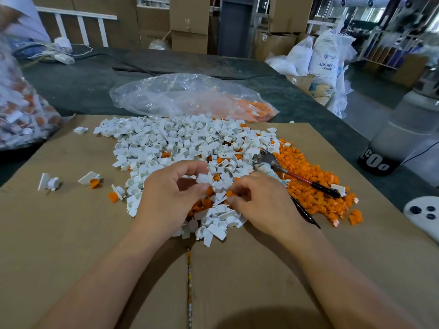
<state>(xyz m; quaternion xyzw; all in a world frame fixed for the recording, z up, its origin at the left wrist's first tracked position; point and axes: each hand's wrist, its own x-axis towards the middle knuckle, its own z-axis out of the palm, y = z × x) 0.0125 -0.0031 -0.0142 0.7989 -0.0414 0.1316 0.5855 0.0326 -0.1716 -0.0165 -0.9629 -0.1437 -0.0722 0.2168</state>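
While the left hand [171, 186] pinches a small white plastic socket [202, 178], the right hand [259, 200] pinches a round orange plastic cap [229, 193] just beside it (slightly lower, rightward).

Matt white plastic parts [166, 138] on rough cardboard [71, 233].

Place: plastics factory floor, at a hand-assembly bench.
Stock: stacked cardboard cartons [189, 20] behind; white sacks [326, 55] printed "ABS RESIN".
Bench: loose heaps of white plastic parts [166, 138] and orange caps [308, 176] on flattened cardboard [71, 222]; a clear plastic bag [185, 96].
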